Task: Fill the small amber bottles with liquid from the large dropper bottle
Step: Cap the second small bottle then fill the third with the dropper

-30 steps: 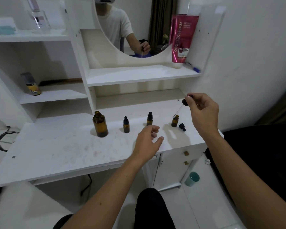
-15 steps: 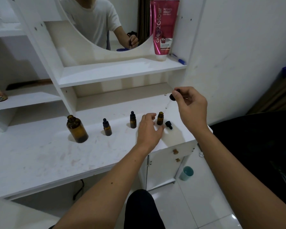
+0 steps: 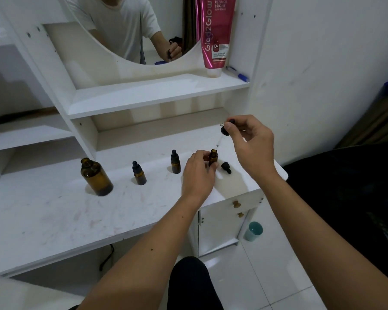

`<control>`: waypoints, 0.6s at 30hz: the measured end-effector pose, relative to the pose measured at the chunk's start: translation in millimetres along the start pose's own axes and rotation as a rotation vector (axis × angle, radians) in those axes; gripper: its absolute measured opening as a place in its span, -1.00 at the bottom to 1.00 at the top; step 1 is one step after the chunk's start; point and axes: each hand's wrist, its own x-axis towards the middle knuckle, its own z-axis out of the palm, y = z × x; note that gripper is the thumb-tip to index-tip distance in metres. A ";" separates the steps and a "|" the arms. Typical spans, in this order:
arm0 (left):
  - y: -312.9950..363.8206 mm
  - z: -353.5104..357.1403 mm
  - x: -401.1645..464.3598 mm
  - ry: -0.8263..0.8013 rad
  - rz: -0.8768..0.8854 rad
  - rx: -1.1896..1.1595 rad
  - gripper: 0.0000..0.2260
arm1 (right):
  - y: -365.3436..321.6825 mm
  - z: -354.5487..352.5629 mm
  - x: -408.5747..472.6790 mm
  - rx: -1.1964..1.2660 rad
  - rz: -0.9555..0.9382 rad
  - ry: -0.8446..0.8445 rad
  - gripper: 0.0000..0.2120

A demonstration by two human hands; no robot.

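The large amber bottle (image 3: 96,178) stands uncapped at the left of the white tabletop (image 3: 54,215). Two small amber bottles (image 3: 139,173) (image 3: 175,162) with black dropper caps stand to its right. A third small amber bottle (image 3: 213,156) stands open further right, and my left hand (image 3: 198,175) holds it between thumb and fingers. Its small black cap (image 3: 226,167) lies beside it on the right. My right hand (image 3: 250,144) pinches the black bulb of the large dropper (image 3: 224,130). The dropper's glass tube slants down-left, with its tip just above and left of the open bottle's mouth.
A pink cream tube (image 3: 215,34) and a blue pen (image 3: 238,74) are on the upper shelf below a round mirror (image 3: 130,27). The white wall is close on the right. A teal cup (image 3: 253,231) stands on the tiled floor beside the cabinet.
My left hand has moved forward from the tabletop and taken hold of the open small bottle. My right hand still holds the dropper above it. The camera has shifted right and closer.
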 end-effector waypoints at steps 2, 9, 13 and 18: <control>-1.1 0.2 0.1 -0.001 0.000 -0.003 -0.79 | 2.8 3.0 -1.9 -0.031 -0.015 -0.020 -0.90; -5.1 2.0 1.3 0.003 0.014 -0.012 -0.83 | 12.3 15.2 -2.6 -0.101 0.031 -0.081 -0.97; -5.2 2.0 1.1 0.005 0.022 -0.017 -0.85 | 13.4 18.8 -1.1 -0.110 0.073 -0.077 -0.95; -5.2 2.6 0.5 0.007 0.024 0.011 -0.84 | 14.8 18.4 3.0 -0.127 0.137 -0.127 -0.96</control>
